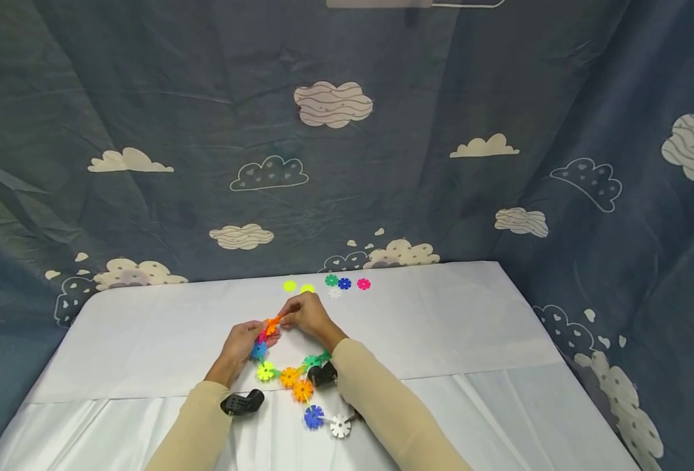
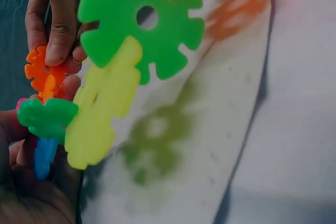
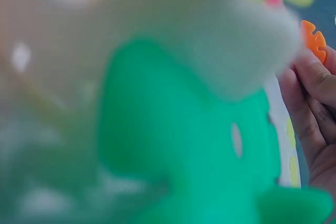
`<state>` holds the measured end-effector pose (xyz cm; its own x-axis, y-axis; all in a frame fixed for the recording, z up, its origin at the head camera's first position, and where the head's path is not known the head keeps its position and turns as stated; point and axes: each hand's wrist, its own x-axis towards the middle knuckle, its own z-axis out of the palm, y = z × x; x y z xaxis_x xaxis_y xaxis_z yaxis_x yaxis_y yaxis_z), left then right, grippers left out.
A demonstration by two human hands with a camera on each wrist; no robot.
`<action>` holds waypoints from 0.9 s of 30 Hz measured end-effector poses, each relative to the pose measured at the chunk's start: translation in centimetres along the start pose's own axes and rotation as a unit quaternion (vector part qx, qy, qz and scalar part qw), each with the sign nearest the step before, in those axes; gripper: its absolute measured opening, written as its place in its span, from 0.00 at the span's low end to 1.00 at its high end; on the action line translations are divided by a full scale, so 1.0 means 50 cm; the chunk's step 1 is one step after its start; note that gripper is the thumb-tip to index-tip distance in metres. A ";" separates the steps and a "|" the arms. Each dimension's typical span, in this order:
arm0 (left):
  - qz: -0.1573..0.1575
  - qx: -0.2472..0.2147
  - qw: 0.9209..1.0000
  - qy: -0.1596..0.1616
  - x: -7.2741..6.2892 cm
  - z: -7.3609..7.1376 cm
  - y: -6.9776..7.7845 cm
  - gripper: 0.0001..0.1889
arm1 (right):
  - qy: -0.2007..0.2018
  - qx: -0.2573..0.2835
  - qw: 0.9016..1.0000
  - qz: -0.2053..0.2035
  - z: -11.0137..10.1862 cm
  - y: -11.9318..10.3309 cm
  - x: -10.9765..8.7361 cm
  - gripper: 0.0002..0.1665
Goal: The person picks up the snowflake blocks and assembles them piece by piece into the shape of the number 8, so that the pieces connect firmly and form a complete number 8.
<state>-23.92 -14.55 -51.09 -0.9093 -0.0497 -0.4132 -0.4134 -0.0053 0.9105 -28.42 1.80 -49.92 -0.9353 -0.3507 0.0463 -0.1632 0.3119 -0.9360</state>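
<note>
Both hands meet over the table, at one end of a chain of colourful notched plastic discs. The left hand [image 1: 242,345] grips the chain near a pink disc [image 1: 261,337] and a blue disc [image 1: 259,350]. Between thumb and fingers, the right hand [image 1: 311,316] pinches an orange notched disc [image 2: 35,68], which meets another orange disc [image 2: 49,86] at the chain's end. From the left hand the chain curves through a yellow disc [image 1: 266,371] and orange discs [image 1: 290,377] to a white disc [image 1: 340,426]. A green disc [image 3: 210,150] fills much of the right wrist view, blurred.
Loose discs lie near the table's far edge: yellow [image 1: 290,286], green [image 1: 331,280], dark blue [image 1: 344,283], pink [image 1: 364,284] and white [image 1: 335,293]. Behind the white-covered table [image 1: 452,320] hangs a dark curtain [image 1: 205,131] with cloud prints. Black wrist cameras [image 1: 242,402] sit close to the chain.
</note>
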 end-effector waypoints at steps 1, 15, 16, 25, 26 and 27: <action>0.001 0.000 1.000 -0.002 0.001 -0.001 0.001 0.14 | -0.001 0.005 1.000 0.001 0.000 0.001 0.000 0.04; 0.012 0.004 1.000 -0.011 -0.004 -0.004 -0.001 0.17 | -0.011 -0.031 0.999 -0.009 -0.011 0.002 -0.010 0.05; 0.010 0.007 1.000 -0.010 -0.004 -0.004 0.000 0.17 | -0.011 -0.039 0.999 -0.010 -0.012 0.000 -0.009 0.05; -0.002 0.019 1.000 -0.014 0.002 -0.004 0.000 0.18 | -0.009 -0.034 0.999 0.002 -0.018 -0.002 -0.012 0.04; -0.002 0.019 1.000 -0.014 0.001 -0.005 0.000 0.19 | -0.010 -0.028 1.000 0.004 -0.018 -0.001 -0.013 0.05; -0.001 0.018 1.000 -0.015 0.001 -0.004 -0.001 0.19 | -0.011 -0.023 1.000 0.004 -0.018 0.000 -0.014 0.05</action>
<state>-23.93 -14.78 -51.15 -0.9092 -0.0206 -0.4159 -0.4164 0.0303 0.9087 -28.04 2.84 -49.62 -0.9295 -0.3676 0.0298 -0.1696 0.3542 -0.9197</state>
